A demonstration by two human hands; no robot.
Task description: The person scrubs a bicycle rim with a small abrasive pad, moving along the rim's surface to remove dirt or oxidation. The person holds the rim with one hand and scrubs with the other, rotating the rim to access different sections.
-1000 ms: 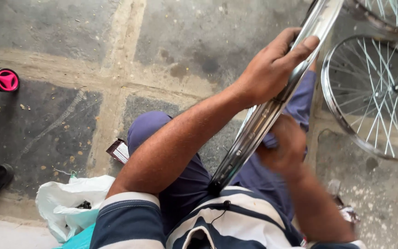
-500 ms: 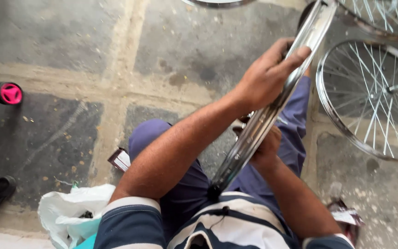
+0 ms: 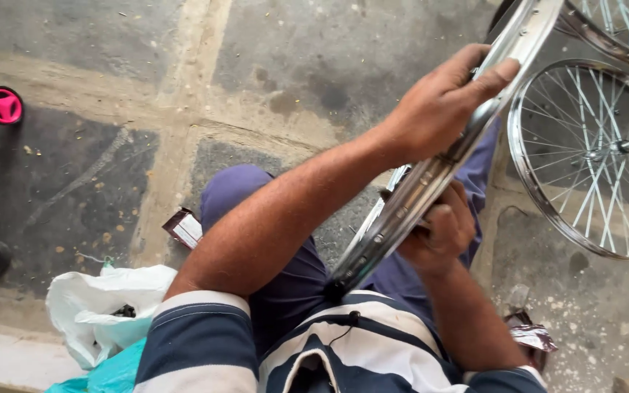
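The bare wheel rim [image 3: 431, 175] stands tilted across the lap, its lower end at the shirt. The left hand [image 3: 442, 102] lies over its upper part, the right hand [image 3: 442, 229] just under it. A spoked wheel [image 3: 591, 156] lies on the floor to the right, a plastic bag [image 3: 103, 309] at lower left

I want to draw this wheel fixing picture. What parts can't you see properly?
- Bare rim: top cut off by the head view's edge; lower end hidden at the lap.
- Right hand: fingers curl behind the rim, so their grip is hidden.
- White bag: the dark contents are too small to tell.
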